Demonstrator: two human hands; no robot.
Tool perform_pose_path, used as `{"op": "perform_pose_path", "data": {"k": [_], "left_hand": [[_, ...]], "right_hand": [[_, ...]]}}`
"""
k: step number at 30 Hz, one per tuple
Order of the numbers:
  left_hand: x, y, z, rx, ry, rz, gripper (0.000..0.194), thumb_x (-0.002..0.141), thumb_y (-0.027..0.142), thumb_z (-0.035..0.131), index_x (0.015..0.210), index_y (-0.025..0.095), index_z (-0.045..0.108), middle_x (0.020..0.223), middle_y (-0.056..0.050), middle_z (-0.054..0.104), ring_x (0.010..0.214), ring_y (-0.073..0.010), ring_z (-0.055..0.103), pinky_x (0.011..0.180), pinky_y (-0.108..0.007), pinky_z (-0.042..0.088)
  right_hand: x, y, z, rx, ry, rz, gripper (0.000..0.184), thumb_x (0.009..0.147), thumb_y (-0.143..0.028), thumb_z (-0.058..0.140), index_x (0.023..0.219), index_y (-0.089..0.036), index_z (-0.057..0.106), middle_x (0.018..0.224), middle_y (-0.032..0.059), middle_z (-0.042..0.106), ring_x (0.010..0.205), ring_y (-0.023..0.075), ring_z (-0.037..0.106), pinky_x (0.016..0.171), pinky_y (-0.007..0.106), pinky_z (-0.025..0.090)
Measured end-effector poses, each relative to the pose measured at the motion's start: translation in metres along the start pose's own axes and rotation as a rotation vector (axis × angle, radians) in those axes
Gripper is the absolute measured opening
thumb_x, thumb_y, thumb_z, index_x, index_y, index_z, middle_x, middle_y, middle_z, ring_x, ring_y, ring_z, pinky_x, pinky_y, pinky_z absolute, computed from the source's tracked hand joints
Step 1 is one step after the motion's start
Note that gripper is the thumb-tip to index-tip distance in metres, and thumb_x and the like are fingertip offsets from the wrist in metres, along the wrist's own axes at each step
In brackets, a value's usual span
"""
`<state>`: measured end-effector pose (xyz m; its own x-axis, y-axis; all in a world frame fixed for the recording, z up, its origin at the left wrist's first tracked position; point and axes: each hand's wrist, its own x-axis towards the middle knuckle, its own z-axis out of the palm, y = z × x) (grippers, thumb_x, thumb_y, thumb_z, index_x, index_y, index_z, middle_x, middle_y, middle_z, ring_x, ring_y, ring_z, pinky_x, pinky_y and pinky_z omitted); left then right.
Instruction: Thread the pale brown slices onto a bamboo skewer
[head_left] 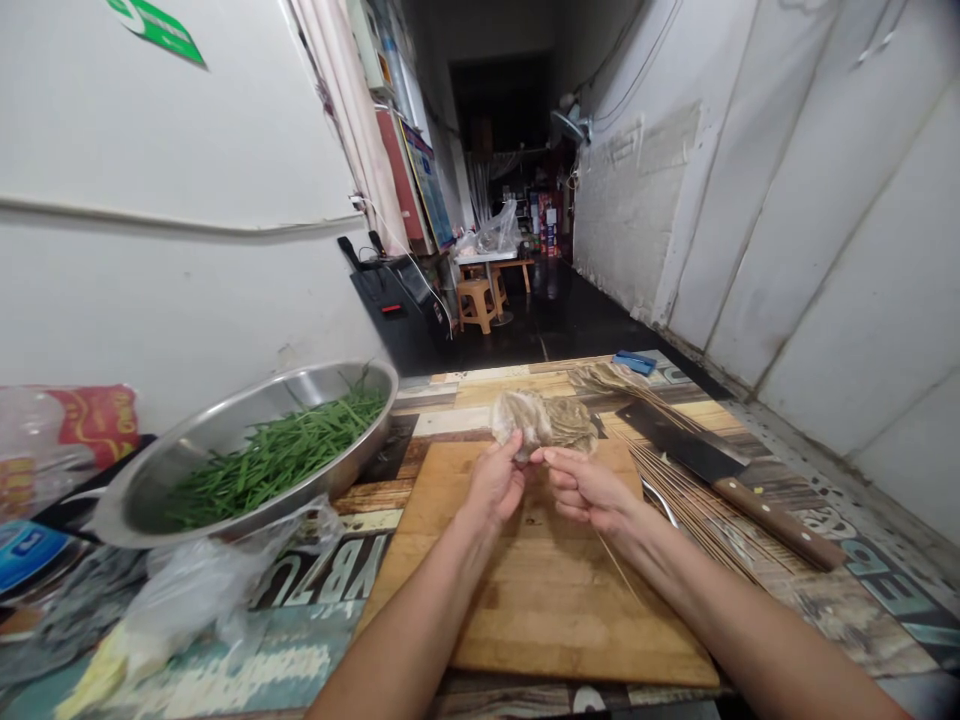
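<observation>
My left hand (496, 482) pinches the near edge of a pale, wrinkled, tripe-like piece (517, 412) at the far end of the wooden cutting board (540, 610). A browner folded heap of similar look (571, 425) lies just right of it. Close beside, my right hand (581, 485) is closed around a thin wooden skewer (619, 568), whose tail slants down over the board. Its front end is hidden at the fingers, so I cannot tell whether it pierces the piece. The two hands' fingertips nearly meet.
Right of the board lie loose skewers (686, 500), a cleaver (682, 440), filled skewers (611, 378) and a blue object (634, 362). At left stand a steel bowl (386, 385) of cut green stalks (292, 450) and a crumpled plastic bag (202, 585). Stools (476, 305) stand beyond.
</observation>
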<state>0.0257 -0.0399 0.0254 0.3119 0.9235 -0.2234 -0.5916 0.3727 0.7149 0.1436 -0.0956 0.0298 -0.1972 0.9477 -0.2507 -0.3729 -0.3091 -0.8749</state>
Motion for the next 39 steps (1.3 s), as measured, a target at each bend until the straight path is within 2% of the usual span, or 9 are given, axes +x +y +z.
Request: {"op": "perform_pose_path", "data": {"k": [3, 7, 10, 13, 19, 25, 29, 34, 39], "left_hand": [[0.002, 0.000, -0.003, -0.010, 0.024, -0.005, 0.014, 0.070, 0.017, 0.072, 0.071, 0.011, 0.060, 0.063, -0.002, 0.064, 0.055, -0.0101, 0.058, 0.059, -0.023, 0.047], [0.002, -0.002, -0.002, -0.013, 0.091, 0.022, 0.007, 0.073, 0.014, 0.067, 0.075, 0.011, 0.061, 0.066, -0.004, 0.066, 0.057, -0.0119, 0.060, 0.059, -0.023, 0.047], [0.002, -0.004, 0.000, -0.017, 0.155, 0.004, 0.002, 0.077, 0.012, 0.062, 0.076, 0.010, 0.061, 0.067, -0.005, 0.066, 0.058, -0.0126, 0.062, 0.060, -0.024, 0.048], [0.003, -0.004, 0.000, -0.032, 0.178, 0.016, 0.005, 0.079, 0.010, 0.058, 0.076, 0.010, 0.062, 0.067, -0.005, 0.067, 0.059, -0.0115, 0.061, 0.062, -0.023, 0.048], [0.002, -0.002, 0.000, -0.053, 0.149, 0.009, 0.006, 0.078, 0.012, 0.062, 0.072, 0.011, 0.063, 0.067, -0.003, 0.066, 0.059, -0.0098, 0.059, 0.063, -0.021, 0.045], [-0.001, 0.001, 0.003, -0.065, 0.120, -0.022, 0.011, 0.078, 0.015, 0.063, 0.068, 0.012, 0.063, 0.066, -0.003, 0.065, 0.058, -0.0095, 0.058, 0.063, -0.021, 0.045], [0.004, 0.000, 0.000, -0.054, 0.093, -0.010, 0.007, 0.074, 0.016, 0.068, 0.069, 0.012, 0.063, 0.068, -0.003, 0.066, 0.060, -0.0101, 0.059, 0.065, -0.021, 0.046], [0.010, -0.005, -0.004, -0.059, 0.114, 0.030, 0.004, 0.075, 0.014, 0.066, 0.076, 0.010, 0.064, 0.070, -0.005, 0.068, 0.063, -0.0116, 0.062, 0.068, -0.023, 0.048], [0.008, -0.007, -0.004, -0.053, 0.101, 0.023, 0.005, 0.075, 0.014, 0.067, 0.077, 0.011, 0.065, 0.072, -0.005, 0.068, 0.063, -0.0123, 0.062, 0.067, -0.023, 0.049]], "right_hand": [[0.000, 0.001, 0.001, -0.168, 0.059, -0.107, 0.023, 0.079, -0.041, 0.056, 0.084, -0.019, 0.058, 0.043, -0.0122, 0.026, 0.034, 0.0047, 0.013, 0.035, 0.018, 0.018], [-0.003, 0.008, 0.006, -0.993, 0.333, -0.558, 0.018, 0.082, -0.024, 0.050, 0.069, -0.017, 0.059, 0.058, 0.0026, 0.054, 0.052, 0.0115, 0.044, 0.051, 0.023, 0.031], [-0.006, 0.010, 0.010, -1.395, 0.447, -0.543, 0.013, 0.079, -0.011, 0.048, 0.079, -0.015, 0.061, 0.065, 0.0096, 0.061, 0.057, 0.0152, 0.050, 0.055, 0.025, 0.031], [-0.006, 0.006, 0.011, -1.239, 0.393, -0.516, 0.013, 0.081, -0.016, 0.047, 0.075, -0.015, 0.059, 0.064, 0.0071, 0.059, 0.055, 0.0132, 0.049, 0.053, 0.024, 0.032], [-0.005, -0.004, 0.011, -0.099, 0.065, 0.002, 0.020, 0.078, -0.040, 0.056, 0.080, -0.020, 0.054, 0.040, -0.0140, 0.021, 0.032, 0.0038, 0.010, 0.033, 0.017, 0.014], [-0.011, -0.002, 0.014, 0.183, 0.009, 0.082, 0.017, 0.079, -0.035, 0.059, 0.084, -0.019, 0.054, 0.039, -0.0141, 0.025, 0.029, 0.0030, 0.009, 0.030, 0.017, 0.013], [-0.007, 0.004, 0.011, -0.010, 0.070, -0.017, 0.023, 0.079, -0.042, 0.057, 0.086, -0.020, 0.056, 0.041, -0.0133, 0.022, 0.031, 0.0044, 0.010, 0.032, 0.019, 0.014], [-0.007, 0.013, 0.006, -0.938, 0.348, -0.586, 0.025, 0.085, -0.032, 0.047, 0.070, -0.017, 0.060, 0.060, 0.0019, 0.054, 0.053, 0.0114, 0.044, 0.053, 0.024, 0.031], [-0.011, 0.012, 0.007, -1.223, 0.412, -0.585, 0.020, 0.084, -0.022, 0.046, 0.069, -0.018, 0.059, 0.062, 0.0049, 0.057, 0.055, 0.0144, 0.047, 0.056, 0.027, 0.029]]}}
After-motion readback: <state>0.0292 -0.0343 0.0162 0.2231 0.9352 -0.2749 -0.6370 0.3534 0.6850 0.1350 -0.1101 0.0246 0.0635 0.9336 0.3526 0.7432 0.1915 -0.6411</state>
